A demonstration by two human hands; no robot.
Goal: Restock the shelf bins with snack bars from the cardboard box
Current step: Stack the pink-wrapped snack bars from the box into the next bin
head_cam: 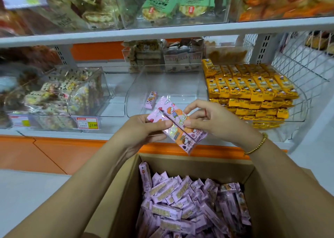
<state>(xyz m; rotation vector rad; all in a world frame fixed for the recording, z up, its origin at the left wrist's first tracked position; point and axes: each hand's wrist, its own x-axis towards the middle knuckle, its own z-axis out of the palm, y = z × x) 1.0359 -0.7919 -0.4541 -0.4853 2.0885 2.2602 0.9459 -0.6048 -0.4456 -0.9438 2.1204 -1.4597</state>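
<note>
An open cardboard box (126, 189) at the bottom is full of purple snack bars (182, 201). Above it both hands hold purple bars with cartoon prints. My left hand (144, 129) grips one bar (173, 131) with the thumb on top. My right hand (215, 120) pinches a second bar (175, 114) lying beside the first. Just behind the hands stands a clear shelf bin (166, 86) holding a single purple bar (151, 100) at its front left.
A clear bin stacked with yellow bars (253, 93) sits to the right, beside a white wire divider (296, 60). Left of the middle bin are bins of puffed-grain snacks (59, 100) with a price tag (87, 123). An upper shelf (162, 31) overhangs.
</note>
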